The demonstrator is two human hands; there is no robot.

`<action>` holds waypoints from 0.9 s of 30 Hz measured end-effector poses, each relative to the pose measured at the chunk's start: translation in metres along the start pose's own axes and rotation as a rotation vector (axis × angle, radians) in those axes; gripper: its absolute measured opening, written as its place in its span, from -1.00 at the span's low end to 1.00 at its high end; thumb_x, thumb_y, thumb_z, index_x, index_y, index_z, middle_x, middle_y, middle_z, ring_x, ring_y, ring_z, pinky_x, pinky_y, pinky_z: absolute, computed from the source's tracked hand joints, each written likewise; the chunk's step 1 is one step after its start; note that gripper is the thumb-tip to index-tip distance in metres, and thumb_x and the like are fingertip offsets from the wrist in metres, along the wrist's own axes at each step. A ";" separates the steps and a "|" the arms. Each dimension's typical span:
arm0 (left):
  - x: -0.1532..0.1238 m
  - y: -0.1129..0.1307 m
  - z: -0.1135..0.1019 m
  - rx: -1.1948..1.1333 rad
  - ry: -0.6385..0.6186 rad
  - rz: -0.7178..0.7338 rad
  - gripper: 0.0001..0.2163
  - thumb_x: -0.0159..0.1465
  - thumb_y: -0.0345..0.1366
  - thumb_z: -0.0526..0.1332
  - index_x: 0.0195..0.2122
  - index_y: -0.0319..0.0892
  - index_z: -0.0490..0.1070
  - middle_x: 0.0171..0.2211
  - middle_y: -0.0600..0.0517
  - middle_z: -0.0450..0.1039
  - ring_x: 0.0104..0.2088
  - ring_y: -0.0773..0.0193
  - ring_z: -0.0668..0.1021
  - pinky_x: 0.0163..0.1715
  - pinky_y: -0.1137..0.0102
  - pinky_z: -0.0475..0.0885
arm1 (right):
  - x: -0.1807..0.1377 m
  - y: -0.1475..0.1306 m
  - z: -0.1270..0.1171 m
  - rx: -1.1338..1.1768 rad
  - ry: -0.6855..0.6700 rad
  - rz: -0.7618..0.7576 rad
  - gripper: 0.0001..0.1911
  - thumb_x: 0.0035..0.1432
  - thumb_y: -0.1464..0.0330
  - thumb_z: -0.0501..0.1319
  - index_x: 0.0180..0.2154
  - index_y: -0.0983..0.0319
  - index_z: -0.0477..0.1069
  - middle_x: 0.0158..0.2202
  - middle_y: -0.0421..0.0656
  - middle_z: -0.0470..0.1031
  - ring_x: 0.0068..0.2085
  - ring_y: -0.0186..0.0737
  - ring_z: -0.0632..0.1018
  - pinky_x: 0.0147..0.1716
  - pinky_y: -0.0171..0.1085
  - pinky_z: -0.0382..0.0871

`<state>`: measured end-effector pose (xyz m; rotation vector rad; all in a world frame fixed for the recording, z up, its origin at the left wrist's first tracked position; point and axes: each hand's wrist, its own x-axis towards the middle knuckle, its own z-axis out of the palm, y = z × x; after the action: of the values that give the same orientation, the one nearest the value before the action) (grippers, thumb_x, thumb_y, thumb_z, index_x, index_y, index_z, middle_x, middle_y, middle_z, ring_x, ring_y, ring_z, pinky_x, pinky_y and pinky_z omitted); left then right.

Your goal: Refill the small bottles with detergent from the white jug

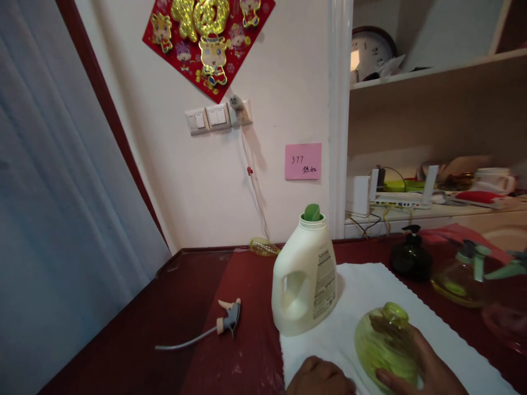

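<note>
My right hand point(428, 365) is wrapped round a see-through yellow-green bottle point(381, 343) with a round body and an open neck. The bottle tilts a little above a white cloth point(358, 285). Low in the view, my left hand point(321, 377) is curled with knuckles up at the cloth's near edge, and its palm is hidden. Behind both hands a large cream detergent jug point(302, 280) stands upright with no cap on, a green spout showing in its mouth. A grey and peach spray trigger head point(229, 318) with a clear dip tube lies on the red table to the left.
On the right stand a dark pump bottle point(410, 255) and a yellow spray bottle point(461, 280), with a pink bottle point(506, 323) at the edge. A small yellow bottle point(263, 247) lies against the wall. A white router point(401, 198) sits on the shelf.
</note>
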<state>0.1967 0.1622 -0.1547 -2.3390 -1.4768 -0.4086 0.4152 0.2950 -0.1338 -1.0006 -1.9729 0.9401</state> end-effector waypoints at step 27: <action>0.031 -0.019 -0.157 -0.234 0.372 0.062 -0.81 0.52 -0.15 0.16 -0.01 -0.11 0.48 -0.27 0.08 0.66 -0.29 0.30 0.64 -0.25 0.40 0.46 | 0.027 -0.013 0.005 0.159 -0.112 0.056 -0.07 0.05 -0.04 0.37 0.35 0.11 0.13 0.36 0.12 0.42 0.32 0.34 0.48 0.28 0.19 0.43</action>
<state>0.1834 0.1269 0.0020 -2.3080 -1.2307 -0.9860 0.3947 0.3111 -0.1178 -0.9353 -1.9347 1.1869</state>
